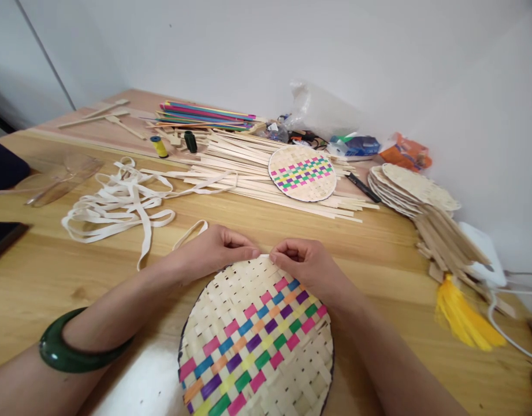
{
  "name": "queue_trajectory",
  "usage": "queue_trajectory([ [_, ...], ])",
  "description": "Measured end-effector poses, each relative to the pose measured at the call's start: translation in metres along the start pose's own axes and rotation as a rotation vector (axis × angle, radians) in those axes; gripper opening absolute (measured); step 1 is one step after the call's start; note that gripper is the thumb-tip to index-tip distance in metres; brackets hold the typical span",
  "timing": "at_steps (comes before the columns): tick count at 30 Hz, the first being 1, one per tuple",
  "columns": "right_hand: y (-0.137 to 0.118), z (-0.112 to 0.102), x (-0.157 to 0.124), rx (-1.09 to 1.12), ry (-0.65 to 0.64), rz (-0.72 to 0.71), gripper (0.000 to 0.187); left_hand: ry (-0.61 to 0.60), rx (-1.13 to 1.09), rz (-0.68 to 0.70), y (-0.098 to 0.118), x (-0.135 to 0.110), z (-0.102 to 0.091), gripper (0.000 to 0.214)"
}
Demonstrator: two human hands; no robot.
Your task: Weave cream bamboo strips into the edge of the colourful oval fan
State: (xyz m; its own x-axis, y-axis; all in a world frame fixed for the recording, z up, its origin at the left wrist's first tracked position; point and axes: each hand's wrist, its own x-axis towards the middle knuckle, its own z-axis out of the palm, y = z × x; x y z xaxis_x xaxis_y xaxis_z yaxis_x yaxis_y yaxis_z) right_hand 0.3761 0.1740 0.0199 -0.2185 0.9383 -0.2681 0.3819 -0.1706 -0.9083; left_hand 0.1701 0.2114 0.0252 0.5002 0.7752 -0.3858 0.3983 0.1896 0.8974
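A round woven fan (pixel 248 341) of pale bamboo strips, with a band of pink, blue, orange, purple, yellow and green, tilts up towards me. It has a dark line along its edge. My left hand (pixel 220 251) pinches the fan's top rim between thumb and fingers. Just to its right, my right hand (pixel 307 266) is closed on the same rim, fingers curled. A short whitish bit shows at the rim between both thumbs. From behind my left hand a loop of narrow white cloth tape (pixel 191 233) sticks out; whether it reaches the rim is hidden.
Tangled white tape (pixel 138 202) lies left. Behind are a yellow thread spool (pixel 159 147), a dark green spool (pixel 190 141), pale strips (pixel 244 167), coloured strips (pixel 205 115) and another woven disc (pixel 302 173). At right are stacked discs (pixel 410 188) and a yellow tassel (pixel 467 318).
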Motion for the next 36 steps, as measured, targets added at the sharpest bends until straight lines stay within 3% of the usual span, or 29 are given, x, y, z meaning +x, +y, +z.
queue_trajectory([
  [6, 0.002, -0.001, 0.001, -0.004, -0.003, -0.004, 0.019, 0.058, -0.033, 0.02, -0.003, 0.002, 0.005, 0.02],
  [15, 0.003, 0.0, 0.0, 0.0, -0.007, 0.001, 0.019, 0.061, -0.213, -0.072, -0.011, 0.005, 0.01, 0.02],
  [25, 0.0, 0.0, -0.002, -0.009, -0.007, -0.014, 0.018, 0.059, -0.315, -0.138, -0.006, 0.001, 0.017, 0.017],
  [32, 0.0, -0.003, 0.0, 0.011, -0.015, -0.004, 0.028, 0.089, -0.174, -0.142, -0.005, -0.002, 0.02, 0.024],
  [36, 0.001, -0.007, 0.001, 0.058, 0.01, 0.026, 0.034, 0.076, -0.232, -0.131, -0.002, -0.003, 0.02, 0.021],
])
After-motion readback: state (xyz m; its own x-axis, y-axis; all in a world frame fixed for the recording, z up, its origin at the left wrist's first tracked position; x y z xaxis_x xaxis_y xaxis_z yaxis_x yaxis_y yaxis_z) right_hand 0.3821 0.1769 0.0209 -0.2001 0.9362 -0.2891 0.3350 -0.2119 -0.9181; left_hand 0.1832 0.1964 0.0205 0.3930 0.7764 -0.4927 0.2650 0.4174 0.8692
